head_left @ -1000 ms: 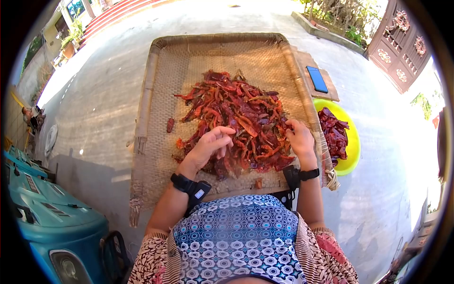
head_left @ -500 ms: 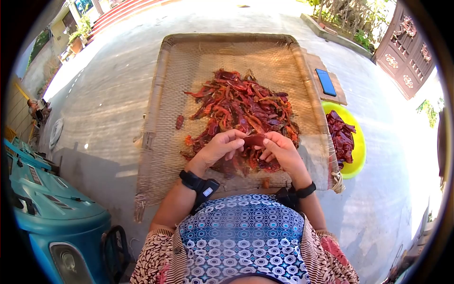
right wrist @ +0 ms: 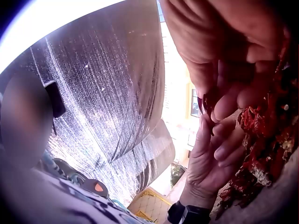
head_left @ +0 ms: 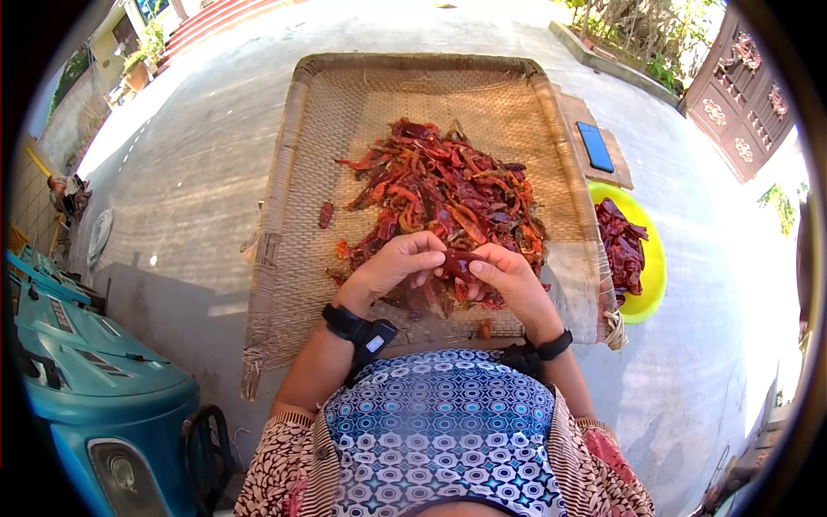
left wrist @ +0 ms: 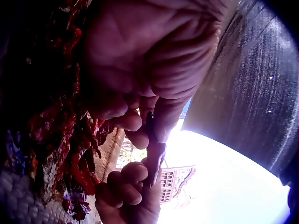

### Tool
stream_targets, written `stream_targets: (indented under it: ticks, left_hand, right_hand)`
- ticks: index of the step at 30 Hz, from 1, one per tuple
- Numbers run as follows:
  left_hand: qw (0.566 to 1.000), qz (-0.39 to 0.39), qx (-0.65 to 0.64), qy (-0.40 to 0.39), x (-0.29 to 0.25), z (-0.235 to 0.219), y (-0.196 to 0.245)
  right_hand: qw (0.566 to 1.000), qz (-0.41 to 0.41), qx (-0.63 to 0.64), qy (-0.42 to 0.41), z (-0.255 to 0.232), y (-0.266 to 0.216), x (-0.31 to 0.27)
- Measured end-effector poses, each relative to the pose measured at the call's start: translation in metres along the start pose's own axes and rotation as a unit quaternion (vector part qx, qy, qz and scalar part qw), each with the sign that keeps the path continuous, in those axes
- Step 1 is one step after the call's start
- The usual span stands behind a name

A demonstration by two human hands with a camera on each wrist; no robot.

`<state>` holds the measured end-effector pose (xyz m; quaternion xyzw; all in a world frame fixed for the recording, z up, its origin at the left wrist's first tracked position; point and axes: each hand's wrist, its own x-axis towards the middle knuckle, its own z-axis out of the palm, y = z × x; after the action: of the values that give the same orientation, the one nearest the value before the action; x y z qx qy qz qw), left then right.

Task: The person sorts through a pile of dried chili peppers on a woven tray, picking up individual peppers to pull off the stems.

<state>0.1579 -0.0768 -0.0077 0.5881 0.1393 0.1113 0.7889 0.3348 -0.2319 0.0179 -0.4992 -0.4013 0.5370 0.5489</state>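
Note:
Both hands meet above the near part of a heap of red chili pieces [head_left: 431, 185] on a woven tray [head_left: 336, 95]. A dark red, glossy chili [head_left: 461, 264] is pinched at its left end by the left hand [head_left: 392, 269] and at its right end by the right hand [head_left: 517, 289]. In the left wrist view the chili [left wrist: 155, 156] spans the left hand [left wrist: 154, 56] and the right hand [left wrist: 133, 196]. The right wrist view shows the chili [right wrist: 206, 105] partly hidden by the fingers of both hands.
Right of the tray are a yellow basin [head_left: 652, 267] holding dark red chilies [head_left: 622, 250] and a blue phone [head_left: 594, 146] on a board [head_left: 622, 175]. A teal vehicle [head_left: 121, 379] stands at the left. One small chili piece [head_left: 326, 214] lies apart on the tray.
The right hand has come from the heap's right side to meet the left hand. A chili is now held between them, and its glossy face has turned up since half a second ago.

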Motion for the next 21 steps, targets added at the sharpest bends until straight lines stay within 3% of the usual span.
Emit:
stream_targets:
  ticks: [3, 8, 11, 14, 17, 19, 21]
  left_hand:
    - [1.000, -0.003, 0.023, 0.017, 0.002, 0.002, -0.001]
    - [0.998, 0.033, -0.021, 0.050, 0.000, -0.002, 0.001]
    - [0.994, 0.054, -0.065, 0.074, 0.003, -0.010, -0.006]
    - [0.990, 0.054, -0.069, 0.107, 0.003, -0.006, -0.005]
    - [0.987, 0.062, -0.077, 0.127, 0.003, -0.005, -0.006]
    - [0.984, 0.071, -0.088, 0.136, 0.003, -0.006, -0.007]
    - [0.981, 0.079, -0.102, 0.142, 0.002, -0.008, -0.008]
  right_hand:
    - [0.999, 0.017, 0.000, 0.050, -0.009, -0.002, -0.002]
    - [0.959, -0.099, 0.149, 0.221, -0.082, -0.004, -0.014]
    - [0.848, -0.196, 0.350, 0.346, -0.108, -0.015, -0.023]
    - [0.888, -0.141, 0.313, 0.307, -0.104, -0.020, -0.031]
    - [0.967, -0.056, -0.010, 0.248, -0.093, -0.001, -0.024]
    - [0.938, -0.066, -0.215, 0.264, -0.074, 0.008, -0.014]
    - [0.851, -0.106, -0.432, 0.279, -0.059, 0.013, -0.009]
